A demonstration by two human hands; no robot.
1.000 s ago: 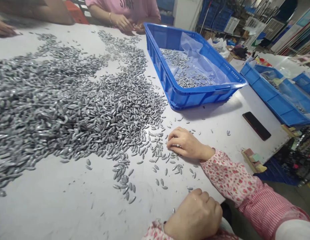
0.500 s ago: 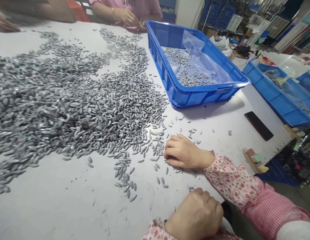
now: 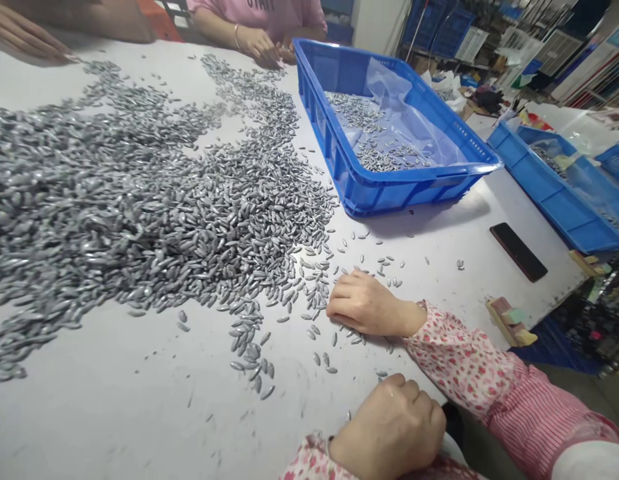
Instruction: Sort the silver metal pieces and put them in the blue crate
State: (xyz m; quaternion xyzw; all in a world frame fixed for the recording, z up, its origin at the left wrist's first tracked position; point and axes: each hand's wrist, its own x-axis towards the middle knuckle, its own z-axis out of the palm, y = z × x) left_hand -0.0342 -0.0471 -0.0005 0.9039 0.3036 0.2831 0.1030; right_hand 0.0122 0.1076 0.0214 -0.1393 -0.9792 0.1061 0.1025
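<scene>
Palms, edges and specks out of reach of the eye.
The right hand (image 3: 369,303) covers its own fingertips and whatever lies beneath; the left hand (image 3: 392,427) shows only its back, hiding its palm and any contents, its sleeve (image 3: 314,461) cut by the bottom edge. The left edge crops the heap of grey pieces (image 3: 189,220), the right edge the farther blue crate (image 3: 544,183). A co-worker's pink shirt (image 3: 276,15) runs off the top. Dark specks on the counter (image 3: 114,420) are too small to identify.
</scene>
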